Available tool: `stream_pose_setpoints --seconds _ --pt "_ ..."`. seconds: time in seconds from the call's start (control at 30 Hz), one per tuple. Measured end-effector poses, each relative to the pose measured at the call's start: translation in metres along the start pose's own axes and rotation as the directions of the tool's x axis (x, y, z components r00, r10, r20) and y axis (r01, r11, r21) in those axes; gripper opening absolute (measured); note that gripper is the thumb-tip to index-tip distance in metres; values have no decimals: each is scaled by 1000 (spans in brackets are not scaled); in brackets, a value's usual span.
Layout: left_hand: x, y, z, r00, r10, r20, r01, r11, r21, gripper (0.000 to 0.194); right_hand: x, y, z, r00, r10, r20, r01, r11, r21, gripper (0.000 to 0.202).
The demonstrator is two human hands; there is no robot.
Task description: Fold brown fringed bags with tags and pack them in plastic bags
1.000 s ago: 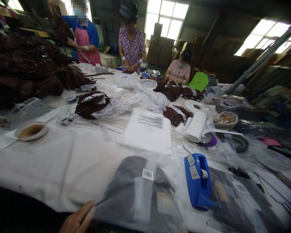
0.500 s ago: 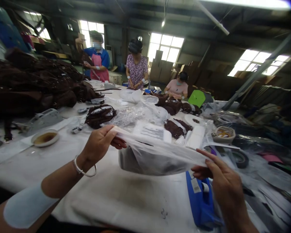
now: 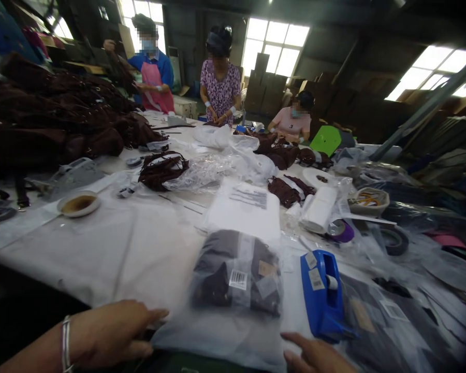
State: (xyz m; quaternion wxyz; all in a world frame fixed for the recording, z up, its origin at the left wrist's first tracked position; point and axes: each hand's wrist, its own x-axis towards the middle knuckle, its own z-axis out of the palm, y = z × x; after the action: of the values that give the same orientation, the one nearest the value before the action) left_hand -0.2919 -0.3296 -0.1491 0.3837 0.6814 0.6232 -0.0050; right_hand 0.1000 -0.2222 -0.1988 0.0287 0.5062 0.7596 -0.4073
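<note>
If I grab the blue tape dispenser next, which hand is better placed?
Probably your right hand. It's just below the blue tape dispenser, with fingers spread and seemingly holding nothing. Your left hand is beyond the plastic bag and would have to reach across it.

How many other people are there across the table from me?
3: person in pink apron at left, person in patterned purple top in the middle, person in light pink top at right. More may be hidden behind the brown pile.
</note>
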Motion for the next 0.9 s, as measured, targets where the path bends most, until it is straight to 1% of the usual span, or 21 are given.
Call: stream_pose_setpoints --seconds 0.03,0.07,0.1,0.13,0.17,0.2,0.23,0.27,0.3,0.33,0.4,0.47,0.57,0.63,0.73,0.77,0.8,0.83,0.87,0.9 --pt "10 10 -6 997 36 -63 -33 998 52 46 6 -16 -8 993 -52 -103 48 998 -34 34" --pt "25 20 -7 980 99 -173 -87 993 78 45 14 -33 -12 977 -86 -195 79 996 -46 38" --pt "44 29 -3 937 169 -305 -143 984 107 44 26 -48 -10 950 -127 -285 113 992 -62 41" --pt "65 35 5 878 240 -414 -189 969 160 45 39 -60 -3 873 -212 -439 173 977 -128 44" --pt "87 38 18 824 321 -466 -224 942 252 49 54 -68 9 785 -327 -526 235 943 -236 47" --pt "107 38 33 788 386 -479 -237 909 342 53 69 -70 24 716 -446 -538 283 889 -361 53" --pt "125 35 49 762 432 -483 -241 881 407 59 83 -67 40 673 -540 -505 313 827 -467 58" --pt "138 30 64 748 462 -477 -241 858 453 64 95 -61 56 650 -594 -473 322 780 -537 62" --pt "148 24 77 747 470 -470 -230 846 481 68 105 -52 70 649 -619 -444 312 748 -586 66" --pt "154 18 86 749 473 -463 -224 840 495 70 112 -42 81 660 -621 -423 294 732 -615 69" --pt "157 9 96 757 465 -458 -217 841 495 73 119 -25 93 688 -604 -402 257 721 -644 74" --pt "156 7 96 758 462 -460 -225 848 480 75 120 -17 95 698 -601 -388 247 711 -658 77" --pt "154 8 89 757 460 -464 -243 858 453 77 121 -17 92 698 -607 -380 250 704 -665 78" --pt "153 7 85 737 492 -463 -286 848 446 75 121 -19 91 696 -609 -379 255 704 -663 79" --pt "148 -4 87 667 581 -466 -394 807 441 64 120 -17 92 690 -632 -353 298 692 -657 80" --pt "144 -11 90 656 577 -487 -400 813 424 61 119 -15 93 693 -640 -332 322 687 -652 82" --pt "140 -18 95 657 536 -530 -373 842 390 60 119 -14 93 699 -646 -308 346 682 -644 85" --pt "135 -27 101 659 452 -601 -311 891 330 59 118 -12 94 707 -648 -284 367 679 -635 89" --pt "129 -36 108 660 327 -677 -225 945 238 60 118 -11 94 714 -649 -262 386 678 -626 94" --pt "124 -45 114 651 175 -739 -135 984 114 61 119 -10 94 721 -649 -243 401 676 -618 98"
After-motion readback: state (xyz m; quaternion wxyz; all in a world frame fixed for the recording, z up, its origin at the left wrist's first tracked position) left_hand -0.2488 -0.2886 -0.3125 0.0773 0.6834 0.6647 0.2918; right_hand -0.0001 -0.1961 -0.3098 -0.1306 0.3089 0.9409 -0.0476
